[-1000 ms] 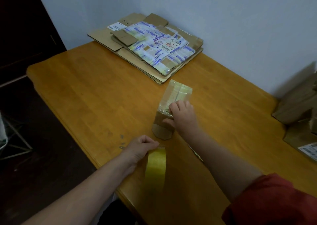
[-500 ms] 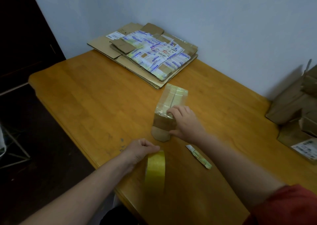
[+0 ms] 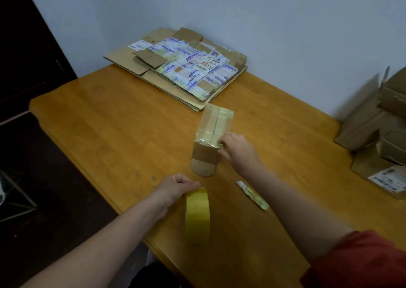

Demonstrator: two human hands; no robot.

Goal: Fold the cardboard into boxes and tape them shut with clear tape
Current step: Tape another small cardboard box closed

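Note:
A small brown cardboard box (image 3: 208,138) stands on the wooden table (image 3: 114,120), its top covered in shiny clear tape, with one flap lying flat toward me. My right hand (image 3: 238,149) pinches the tape at the box's near right top edge. Nearer the table's front edge, my left hand (image 3: 175,188) grips a roll of yellowish clear tape (image 3: 197,215) held upright. A stack of flattened cardboard with printed labels (image 3: 182,67) lies at the far side against the wall.
Several folded brown boxes (image 3: 377,133) are piled at the right edge of the table, one with a white label. A small white and green utility knife (image 3: 252,195) lies on the table by my right forearm. The floor left of the table is dark.
My right hand slid from on top of the box to its right top edge. The view tilted down. The knife came into sight from under my right forearm.

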